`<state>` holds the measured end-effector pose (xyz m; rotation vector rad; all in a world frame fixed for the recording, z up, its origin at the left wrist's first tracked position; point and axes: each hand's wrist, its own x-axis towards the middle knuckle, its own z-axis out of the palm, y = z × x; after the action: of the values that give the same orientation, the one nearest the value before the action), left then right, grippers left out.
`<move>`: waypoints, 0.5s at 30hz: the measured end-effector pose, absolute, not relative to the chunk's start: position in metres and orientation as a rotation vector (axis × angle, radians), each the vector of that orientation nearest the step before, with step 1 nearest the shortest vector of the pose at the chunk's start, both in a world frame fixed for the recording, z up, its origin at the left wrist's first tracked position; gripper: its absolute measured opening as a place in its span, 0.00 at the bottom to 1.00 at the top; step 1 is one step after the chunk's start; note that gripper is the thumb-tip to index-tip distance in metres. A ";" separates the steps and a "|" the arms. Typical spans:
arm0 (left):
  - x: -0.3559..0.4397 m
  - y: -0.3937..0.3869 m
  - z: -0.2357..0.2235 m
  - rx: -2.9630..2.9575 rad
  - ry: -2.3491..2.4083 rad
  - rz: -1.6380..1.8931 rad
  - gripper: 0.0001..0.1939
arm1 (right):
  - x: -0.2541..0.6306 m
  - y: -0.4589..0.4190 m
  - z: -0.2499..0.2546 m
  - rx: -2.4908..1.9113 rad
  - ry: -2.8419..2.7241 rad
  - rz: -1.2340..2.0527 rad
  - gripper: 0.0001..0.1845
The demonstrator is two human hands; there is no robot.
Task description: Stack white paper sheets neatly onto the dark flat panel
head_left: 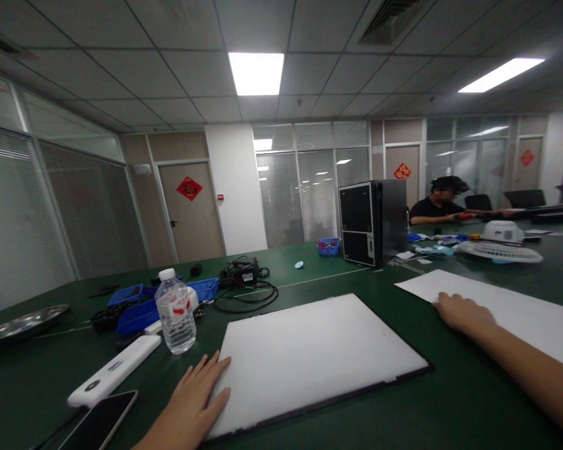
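A flat white panel with a thin black border lies on the green table in front of me. My left hand rests at the panel's left edge, its fingers stretched out and the thumb over the white surface. Off to the right lies a large white sheet. Its left edge is pinched by my right hand, with the fingers bent and the fingertips partly hidden. A clear water bottle with a white cap stands just beyond my left hand.
Left of the bottle are a white power strip-like bar, a phone, blue bins and a metal tray. Black cables and an adapter lie behind. A black computer tower stands farther back. A person sits at far right.
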<state>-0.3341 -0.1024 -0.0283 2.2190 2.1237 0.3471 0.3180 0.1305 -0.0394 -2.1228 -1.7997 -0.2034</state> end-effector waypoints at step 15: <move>-0.329 -0.106 -0.021 2.211 2.117 0.298 0.32 | 0.158 0.043 0.004 -1.149 -2.652 -0.103 0.21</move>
<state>-0.3291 -0.1059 -0.0209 2.2112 2.1168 0.2980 0.1580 0.0434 0.0040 -1.1491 -2.6519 -0.1031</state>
